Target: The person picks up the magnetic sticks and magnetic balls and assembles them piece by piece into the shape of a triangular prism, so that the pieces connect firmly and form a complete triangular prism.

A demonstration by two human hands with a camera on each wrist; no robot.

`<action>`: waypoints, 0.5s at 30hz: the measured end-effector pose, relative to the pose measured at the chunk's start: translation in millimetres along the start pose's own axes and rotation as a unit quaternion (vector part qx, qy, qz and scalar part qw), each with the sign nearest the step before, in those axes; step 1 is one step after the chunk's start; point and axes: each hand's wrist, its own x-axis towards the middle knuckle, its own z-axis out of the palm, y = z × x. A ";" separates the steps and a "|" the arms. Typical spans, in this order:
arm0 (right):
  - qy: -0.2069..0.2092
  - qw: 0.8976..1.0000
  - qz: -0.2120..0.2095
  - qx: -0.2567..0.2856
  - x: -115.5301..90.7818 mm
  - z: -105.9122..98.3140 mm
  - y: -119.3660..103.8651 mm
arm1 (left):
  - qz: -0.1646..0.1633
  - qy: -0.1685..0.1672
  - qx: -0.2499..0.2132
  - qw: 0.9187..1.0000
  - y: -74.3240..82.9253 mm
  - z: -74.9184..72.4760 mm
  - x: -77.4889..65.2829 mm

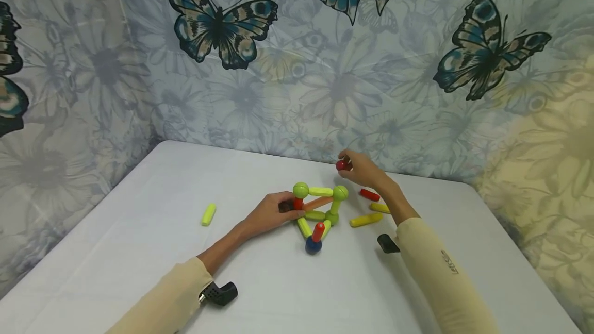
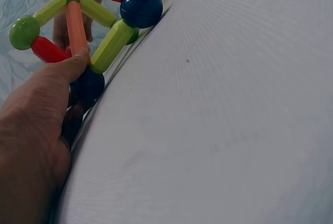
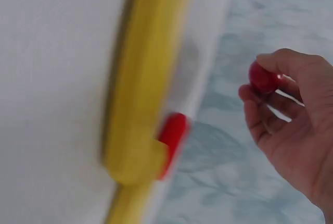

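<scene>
My left hand (image 1: 269, 214) grips the left side of a frame of toy rods and balls, its thumb by an orange rod (image 2: 76, 26) and a blue ball (image 2: 88, 84). The frame has several lime rods (image 1: 321, 191) and green balls (image 1: 300, 189). At its near corner a red rod (image 1: 318, 232) sticks up from another blue ball (image 1: 313, 245). Beyond the frame, to the right, my right hand (image 1: 364, 171) pinches a red ball (image 3: 263, 78) between thumb and fingers, raised above the table. The left fingers are largely hidden behind the frame.
Right of the frame lie a yellow rod (image 1: 366, 220), a second yellow rod (image 1: 379, 207) partly behind the right arm, and a loose red rod (image 1: 369, 195). One lime rod (image 1: 209, 214) lies off to the left on the white table (image 1: 116, 251). Butterfly-patterned cloth (image 1: 278, 112) stands behind.
</scene>
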 end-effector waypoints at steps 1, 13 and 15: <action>0.010 1.000 -0.002 0.003 -7.4 -5.6 -3.4 | 0.000 -0.003 -0.001 1.000 0.2 -0.2 -0.3; -0.002 0.992 -0.128 -0.005 -84.0 -49.8 -68.5 | 0.003 -0.010 0.002 1.000 0.6 -0.2 0.1; -0.031 0.988 -0.152 -0.005 -91.3 -46.5 -78.0 | 0.003 -0.010 0.004 1.000 1.8 -0.8 0.2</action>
